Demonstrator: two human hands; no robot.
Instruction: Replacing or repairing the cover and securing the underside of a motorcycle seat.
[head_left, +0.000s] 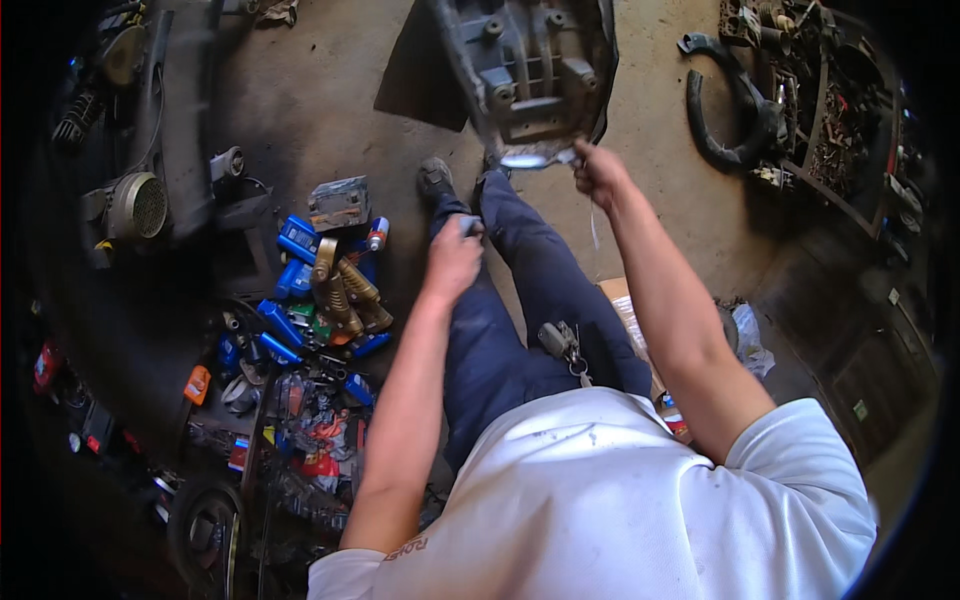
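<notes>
A motorcycle seat point(530, 80) is in front of me, its black plastic underside with ribs and rubber feet facing up. My right hand point(598, 175) is closed at the seat's near end. It pinches something there, perhaps the cover's edge, but the fingers hide it. A shiny pale strip point(525, 161) runs along that end, and a thin whitish strand point(596, 230) hangs below the hand. Over my left thigh, my left hand point(456, 258) is closed around a small greyish object point(470, 226), mostly hidden in the fist, apart from the seat.
Blue bottles point(298, 237), bronze-coloured cylindrical parts point(345, 290) and a battery-like box point(339, 203) lie on the floor at left. A motorcycle part with a round grille point(138, 206) stands farther left. Black curved tubing point(720, 110) and a rack of metal parts point(835, 110) are at right.
</notes>
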